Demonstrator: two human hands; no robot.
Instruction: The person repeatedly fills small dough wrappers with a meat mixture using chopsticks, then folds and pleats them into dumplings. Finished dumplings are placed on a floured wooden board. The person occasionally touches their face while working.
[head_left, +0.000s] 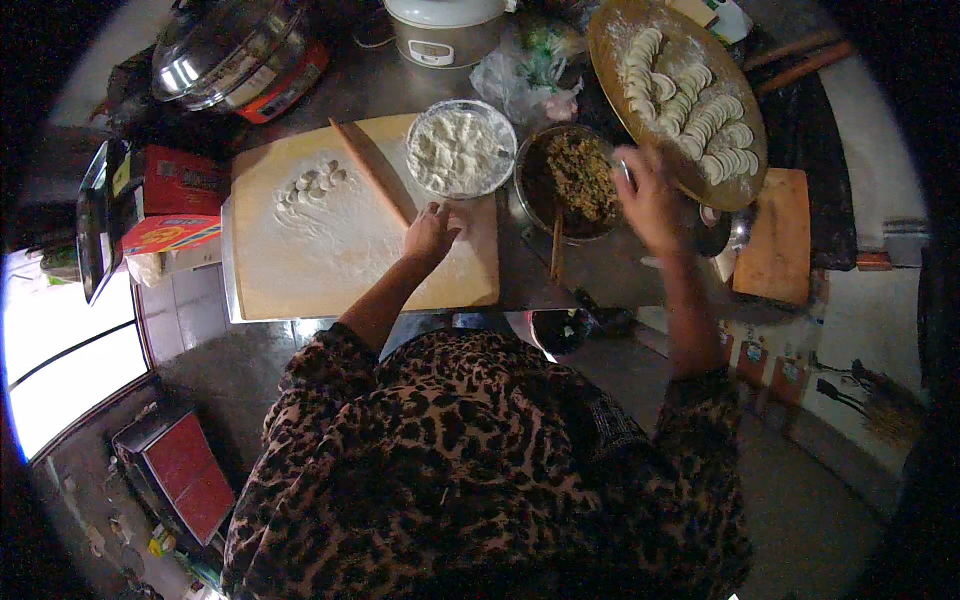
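My left hand is low over the floured wooden board, by the near end of a wooden rolling pin. Something pale shows at its fingertips, too unclear to name. Small dough pieces lie farther left on the board. My right hand is blurred between a bowl of chopped filling and a tray bearing rows of dumplings. A shiny bit shows at its fingers; I cannot tell whether it holds anything. Chopsticks lean out of the filling bowl. A bowl of flour stands at the board's back right.
A rice cooker and plastic bags stand at the back. A lidded metal pan is at the back left, with a red box left of the board. Another wooden board lies at the right.
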